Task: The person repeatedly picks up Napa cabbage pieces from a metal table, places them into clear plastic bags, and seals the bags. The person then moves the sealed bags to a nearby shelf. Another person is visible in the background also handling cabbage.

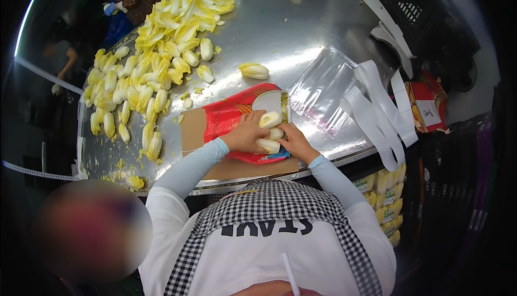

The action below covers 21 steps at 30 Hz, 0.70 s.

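Note:
Three small napa cabbage heads (270, 120) lie in a column on a red printed plastic bag (220, 112), which rests on a flat piece of cardboard (194, 130). My left hand (249, 132) presses against their left side, with its fingers over the upper and lower heads. At their right ends is my right hand (297, 140), its thumb and fingers against the middle and lower heads. Between them, both hands hold the group together. A single cabbage head (253, 71) lies on the metal table (242, 25) beyond the bag.
A large heap of yellow cabbage heads and leaves (141, 74) covers the table's left side. Clear plastic bags (323, 86) and white strips (375, 110) lie to the right. Packed cabbages (387, 199) stand below the right edge. Other people are at the upper left.

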Tool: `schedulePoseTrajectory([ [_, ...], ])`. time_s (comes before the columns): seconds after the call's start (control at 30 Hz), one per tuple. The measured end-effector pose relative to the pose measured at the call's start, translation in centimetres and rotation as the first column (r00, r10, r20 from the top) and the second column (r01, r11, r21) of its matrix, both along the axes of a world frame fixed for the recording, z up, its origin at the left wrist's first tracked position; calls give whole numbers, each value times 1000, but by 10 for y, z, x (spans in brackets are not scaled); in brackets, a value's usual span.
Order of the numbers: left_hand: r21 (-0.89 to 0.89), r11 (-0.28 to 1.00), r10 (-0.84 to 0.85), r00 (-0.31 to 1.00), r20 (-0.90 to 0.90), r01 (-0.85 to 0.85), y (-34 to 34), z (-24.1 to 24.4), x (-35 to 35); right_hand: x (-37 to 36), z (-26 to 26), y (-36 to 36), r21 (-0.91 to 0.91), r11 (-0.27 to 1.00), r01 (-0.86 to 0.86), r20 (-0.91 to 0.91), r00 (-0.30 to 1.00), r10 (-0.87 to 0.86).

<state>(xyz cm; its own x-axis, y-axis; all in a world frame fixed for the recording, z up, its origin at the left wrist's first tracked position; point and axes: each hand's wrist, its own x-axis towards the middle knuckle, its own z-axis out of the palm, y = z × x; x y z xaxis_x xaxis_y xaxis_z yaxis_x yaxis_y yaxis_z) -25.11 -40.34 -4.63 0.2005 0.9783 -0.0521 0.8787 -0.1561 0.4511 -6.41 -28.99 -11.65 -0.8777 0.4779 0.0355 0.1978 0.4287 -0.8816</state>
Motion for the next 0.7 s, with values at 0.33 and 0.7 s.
schedulePoseTrajectory([
  [0.33, -196, 978, 149, 906, 396, -75, 31, -34, -27, 6, -4, -13, 318, 940, 124, -158, 985, -76],
  [0.7, -118, 990, -69, 994, 81, 78, 43, -16, -29, -9, 0, -9, 246, 935, 256, -118, 965, -234],
])
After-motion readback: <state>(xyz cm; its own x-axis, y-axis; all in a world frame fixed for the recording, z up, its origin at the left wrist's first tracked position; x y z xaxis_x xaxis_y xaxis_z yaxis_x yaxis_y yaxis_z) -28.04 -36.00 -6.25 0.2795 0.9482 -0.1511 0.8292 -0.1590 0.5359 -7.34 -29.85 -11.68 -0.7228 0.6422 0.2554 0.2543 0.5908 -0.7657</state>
